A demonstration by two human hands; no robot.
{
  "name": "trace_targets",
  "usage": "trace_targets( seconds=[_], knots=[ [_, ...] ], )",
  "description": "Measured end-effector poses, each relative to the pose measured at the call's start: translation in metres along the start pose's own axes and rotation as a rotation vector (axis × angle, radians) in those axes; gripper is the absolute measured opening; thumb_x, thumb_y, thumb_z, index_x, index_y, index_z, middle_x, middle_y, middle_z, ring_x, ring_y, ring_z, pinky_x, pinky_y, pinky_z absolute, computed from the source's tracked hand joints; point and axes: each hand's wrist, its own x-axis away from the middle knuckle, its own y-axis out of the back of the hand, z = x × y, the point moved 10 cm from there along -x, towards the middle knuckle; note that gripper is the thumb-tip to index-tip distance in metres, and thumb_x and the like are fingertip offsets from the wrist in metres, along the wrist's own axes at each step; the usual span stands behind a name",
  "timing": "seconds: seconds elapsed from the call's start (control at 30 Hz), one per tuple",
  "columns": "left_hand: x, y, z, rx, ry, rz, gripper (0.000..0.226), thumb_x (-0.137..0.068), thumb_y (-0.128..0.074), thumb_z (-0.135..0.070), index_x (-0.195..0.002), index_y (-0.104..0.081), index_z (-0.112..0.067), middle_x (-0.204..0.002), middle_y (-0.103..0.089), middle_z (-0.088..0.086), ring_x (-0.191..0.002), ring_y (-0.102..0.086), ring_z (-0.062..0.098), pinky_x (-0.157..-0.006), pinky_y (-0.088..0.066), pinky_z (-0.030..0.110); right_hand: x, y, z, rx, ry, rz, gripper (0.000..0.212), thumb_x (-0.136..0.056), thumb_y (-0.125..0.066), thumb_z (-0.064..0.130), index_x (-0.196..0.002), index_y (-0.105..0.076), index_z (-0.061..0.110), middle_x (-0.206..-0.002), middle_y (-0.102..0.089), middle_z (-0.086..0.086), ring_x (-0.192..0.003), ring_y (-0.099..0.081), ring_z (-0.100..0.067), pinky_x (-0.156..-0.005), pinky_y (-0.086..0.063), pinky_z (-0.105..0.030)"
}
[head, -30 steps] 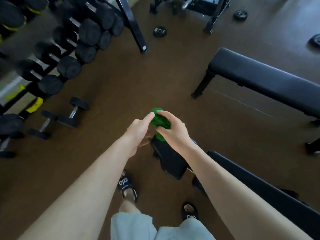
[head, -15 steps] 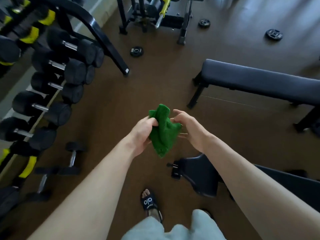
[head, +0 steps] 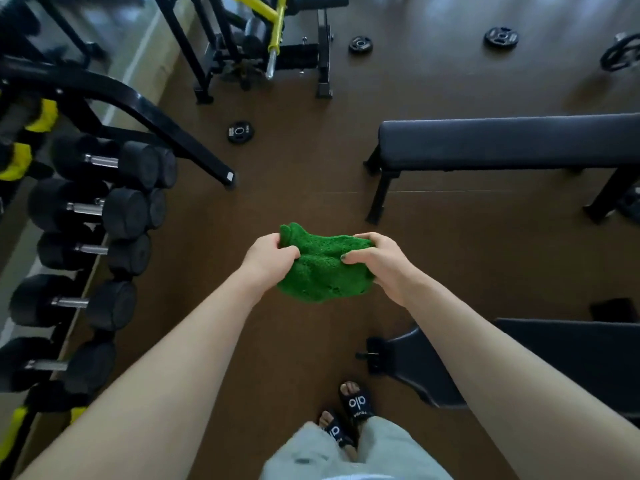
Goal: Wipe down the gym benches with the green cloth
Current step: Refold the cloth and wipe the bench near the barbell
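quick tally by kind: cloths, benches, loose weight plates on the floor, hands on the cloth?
green cloth: 1
benches: 2, the flat bench ahead and the near bench at lower right
loose weight plates on the floor: 3
hands gripping the cloth: 2, left hand, right hand
Total: 8

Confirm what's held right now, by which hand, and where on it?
The green cloth, held in the air by both hands: left hand grips its left end, right hand its right end.

Two benches [head: 512,140], one cloth [head: 322,271] (green), three plates [head: 240,132]
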Motion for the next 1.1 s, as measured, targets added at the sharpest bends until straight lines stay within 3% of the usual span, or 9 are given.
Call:
trace_targets(
  seconds=[0.1, 0.2, 0.37, 0.5, 0.63, 0.77, 0.87, 1.0, 1.1],
  knots=[
    [-0.023, 0.005, -0.021, -0.067, -0.053, -0.047, 0.017, -0.094, -0.059, -0.025, -0.105, -0.068, -0.015, -0.099, -0.069, 0.001, -0.099, -0.065, 0.025, -0.089, -0.055, 0.038, -0.016, 0.010, 0.024, 0.168, 0.057, -0.093, 0.046, -0.082, -0.082, 0.013, -0.123, -0.062, 0.019, -0.114, -0.067, -0.002, -0.096, -0.069, -0.019, -0.086, -0.061, -0.042],
    [-0.046, 0.008, -0.040, -0.122, -0.120, -0.053, 0.019, -0.095, -0.058, -0.028, -0.106, -0.066, -0.014, -0.099, -0.070, 0.002, -0.096, -0.065, 0.023, -0.081, -0.054, 0.037, -0.032, 0.019, 0.052, 0.299, 0.083, -0.192, 0.053, -0.087, -0.080, 0.019, -0.134, -0.055, 0.019, -0.100, -0.055, 0.009, -0.085, -0.057, -0.006, -0.072, -0.050, -0.029],
    [-0.086, 0.010, -0.082, -0.174, -0.290, 0.023, 0.012, -0.099, -0.057, -0.029, -0.106, -0.062, -0.020, -0.094, -0.065, -0.005, -0.085, -0.061, 0.009, -0.064, -0.046, 0.025, -0.078, -0.005, 0.087, 0.158, 0.030, -0.196, 0.049, -0.091, -0.072, 0.037, -0.134, -0.059, 0.019, -0.123, -0.064, 0.000, -0.110, -0.065, -0.020, -0.097, -0.055, -0.041],
    [-0.130, 0.013, -0.110, -0.163, -0.355, 0.141, 0.012, -0.100, -0.060, -0.033, -0.108, -0.061, -0.025, -0.096, -0.064, -0.010, -0.089, -0.061, 0.010, -0.068, -0.047, 0.027, -0.116, -0.036, 0.108, -0.115, -0.104, -0.110, 0.038, -0.093, -0.068, 0.049, -0.117, -0.070, 0.019, -0.111, -0.076, -0.007, -0.100, -0.075, -0.025, -0.093, -0.061, -0.047],
    [-0.170, 0.000, -0.127, -0.115, -0.335, 0.359, 0.036, -0.096, -0.065, -0.037, -0.130, -0.063, -0.024, -0.116, -0.068, -0.002, -0.105, -0.066, 0.016, -0.091, -0.058, 0.037, -0.147, -0.040, 0.126, -0.126, -0.143, -0.197, 0.074, -0.063, -0.079, 0.067, -0.121, -0.067, 0.023, -0.112, -0.076, -0.005, -0.099, -0.075, -0.025, -0.090, -0.062, -0.048],
    [-0.190, -0.020, -0.145, 0.077, -0.187, 0.638, 0.048, -0.094, -0.059, -0.006, -0.141, -0.055, -0.014, -0.117, -0.069, 0.010, -0.102, -0.073, 0.022, -0.087, -0.063, 0.035, -0.166, -0.007, 0.131, -0.227, -0.166, -0.382, 0.048, -0.084, -0.084, 0.033, -0.122, -0.063, 0.013, -0.112, -0.073, -0.011, -0.099, -0.073, -0.028, -0.091, -0.061, -0.049],
    [-0.204, -0.030, -0.155, 0.181, -0.052, 0.750, 0.044, -0.094, -0.052, 0.003, -0.135, -0.053, -0.014, -0.120, -0.067, 0.012, -0.098, -0.076, 0.022, -0.085, -0.063, 0.032, -0.178, 0.020, 0.127, -0.312, -0.206, -0.473, 0.052, -0.085, -0.080, 0.011, -0.131, -0.055, 0.012, -0.120, -0.068, -0.015, -0.105, -0.070, -0.033, -0.094, -0.059, -0.052],
    [-0.241, -0.049, -0.189, 0.101, -0.067, 0.752, 0.029, -0.100, -0.054, -0.006, -0.127, -0.058, -0.016, -0.118, -0.069, 0.012, -0.083, -0.075, 0.016, -0.075, -0.060, 0.028, -0.201, 0.061, 0.132, -0.447, -0.182, -0.526, 0.057, -0.084, -0.074, 0.001, -0.133, -0.050, 0.015, -0.123, -0.063, -0.015, -0.110, -0.066, -0.034, -0.097, -0.057, -0.050],
    [-0.275, -0.065, -0.222, -0.029, -0.123, 0.637, 0.024, -0.099, -0.057, -0.022, -0.122, -0.064, -0.023, -0.110, -0.071, 0.003, -0.076, -0.066, 0.011, -0.072, -0.054, 0.028, -0.217, 0.092, 0.140, -0.579, -0.163, -0.504, 0.034, -0.082, -0.070, -0.002, -0.112, -0.060, 0.009, -0.108, -0.068, -0.017, -0.093, -0.069, -0.031, -0.076, -0.059, -0.039]
  ],
)
